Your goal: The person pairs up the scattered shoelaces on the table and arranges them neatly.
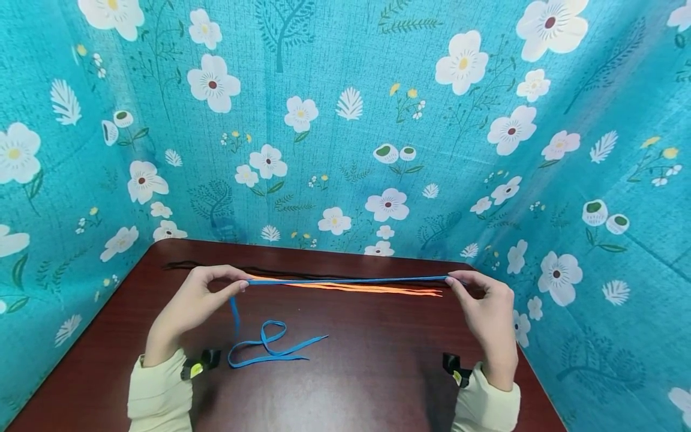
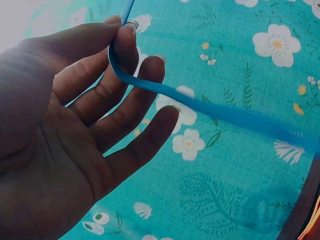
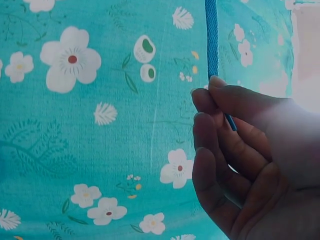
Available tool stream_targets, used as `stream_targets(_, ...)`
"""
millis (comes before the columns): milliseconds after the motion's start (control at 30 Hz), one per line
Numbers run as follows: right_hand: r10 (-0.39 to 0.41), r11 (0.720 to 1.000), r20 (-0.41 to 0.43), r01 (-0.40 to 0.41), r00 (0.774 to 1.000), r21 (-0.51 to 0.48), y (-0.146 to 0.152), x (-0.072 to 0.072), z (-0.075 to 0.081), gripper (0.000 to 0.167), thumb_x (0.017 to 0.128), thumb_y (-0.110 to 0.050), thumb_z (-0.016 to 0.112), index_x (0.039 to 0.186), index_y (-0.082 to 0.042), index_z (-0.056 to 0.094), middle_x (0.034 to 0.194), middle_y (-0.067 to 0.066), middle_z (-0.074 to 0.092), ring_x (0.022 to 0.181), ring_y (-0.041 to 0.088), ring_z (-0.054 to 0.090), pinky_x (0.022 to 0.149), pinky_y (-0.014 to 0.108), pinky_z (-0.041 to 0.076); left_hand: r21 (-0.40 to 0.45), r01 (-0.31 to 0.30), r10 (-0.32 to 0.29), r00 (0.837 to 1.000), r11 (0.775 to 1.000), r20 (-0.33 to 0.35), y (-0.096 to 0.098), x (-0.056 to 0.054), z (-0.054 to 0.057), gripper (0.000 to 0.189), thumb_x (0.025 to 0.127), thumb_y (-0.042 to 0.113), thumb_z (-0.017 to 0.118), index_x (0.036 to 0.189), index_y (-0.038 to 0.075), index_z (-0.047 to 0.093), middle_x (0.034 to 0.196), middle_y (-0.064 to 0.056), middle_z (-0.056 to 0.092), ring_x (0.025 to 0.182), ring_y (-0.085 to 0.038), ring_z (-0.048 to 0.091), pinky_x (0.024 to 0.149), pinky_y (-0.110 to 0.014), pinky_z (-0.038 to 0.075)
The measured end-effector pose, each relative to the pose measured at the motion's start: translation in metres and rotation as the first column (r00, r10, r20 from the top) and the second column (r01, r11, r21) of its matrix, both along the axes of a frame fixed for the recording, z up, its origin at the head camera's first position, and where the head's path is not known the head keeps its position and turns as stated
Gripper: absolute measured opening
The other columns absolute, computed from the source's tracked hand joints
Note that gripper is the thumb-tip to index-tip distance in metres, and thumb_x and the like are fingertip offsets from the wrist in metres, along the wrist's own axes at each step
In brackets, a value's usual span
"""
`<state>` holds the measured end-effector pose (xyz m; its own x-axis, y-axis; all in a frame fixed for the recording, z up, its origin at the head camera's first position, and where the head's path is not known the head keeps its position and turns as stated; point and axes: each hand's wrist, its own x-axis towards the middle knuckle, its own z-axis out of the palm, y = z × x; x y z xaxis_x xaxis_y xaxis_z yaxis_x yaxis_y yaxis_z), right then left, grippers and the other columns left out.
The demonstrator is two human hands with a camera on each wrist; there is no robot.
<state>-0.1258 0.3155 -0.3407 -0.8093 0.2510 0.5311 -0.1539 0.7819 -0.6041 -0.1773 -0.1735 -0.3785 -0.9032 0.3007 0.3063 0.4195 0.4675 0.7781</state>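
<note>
A flat blue shoelace is stretched nearly level between the two hands above the table. My left hand pinches it between thumb and index finger, the other fingers loosely bent. From there a loose length of the lace hangs down, blurred in the left wrist view. My right hand pinches the lace close to its tip, and the narrow end sticks out below the thumb. Another blue shoelace lies looped on the table, both its tips showing.
Orange laces lie side by side behind the stretched lace. Dark laces run along the back of the brown table, partly hidden by the hands. A flowered teal curtain encloses the back and sides.
</note>
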Motion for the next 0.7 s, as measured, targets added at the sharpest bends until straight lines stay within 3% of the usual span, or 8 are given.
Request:
stream_targets(200,-0.039,0.999,0.022,0.039,0.999,-0.009,0.007,0.001,0.000,0.017,0.093,-0.018,0.075,0.108,-0.010,0.080,0.096,0.011,0.077,0.074,0.008,0.062,0.063,0.013,0.047,0.011,-0.033,0.033,0.999,0.999,-0.025,-0.011,0.002,-0.001,0.012,0.098,0.020,0.070,0.107,0.016,0.076,0.092,0.002,0.074,0.083,-0.014,0.067,0.068,-0.027,0.053)
stream_targets(533,-0.074,0.997,0.074,0.075,0.994,-0.013,0.018,-0.003,-0.005,0.022,0.096,-0.018,0.072,0.114,-0.008,0.078,0.100,0.014,0.077,0.077,0.016,0.063,0.063,0.013,0.047,0.029,-0.094,0.095,0.995,0.995,-0.032,-0.028,0.002,-0.005,0.016,0.097,0.016,0.071,0.110,0.008,0.076,0.102,-0.010,0.075,0.082,-0.008,0.069,0.071,-0.021,0.056)
stream_targets(700,-0.083,0.996,0.082,0.085,0.993,-0.021,0.023,-0.005,-0.007,0.023,0.097,-0.022,0.071,0.114,-0.008,0.078,0.100,0.014,0.077,0.077,0.016,0.061,0.060,0.015,0.047,0.028,-0.127,0.128,0.991,0.991,-0.028,-0.035,0.001,-0.006,0.018,0.097,0.016,0.071,0.112,0.006,0.075,0.103,-0.012,0.074,0.080,-0.010,0.067,0.066,-0.023,0.055)
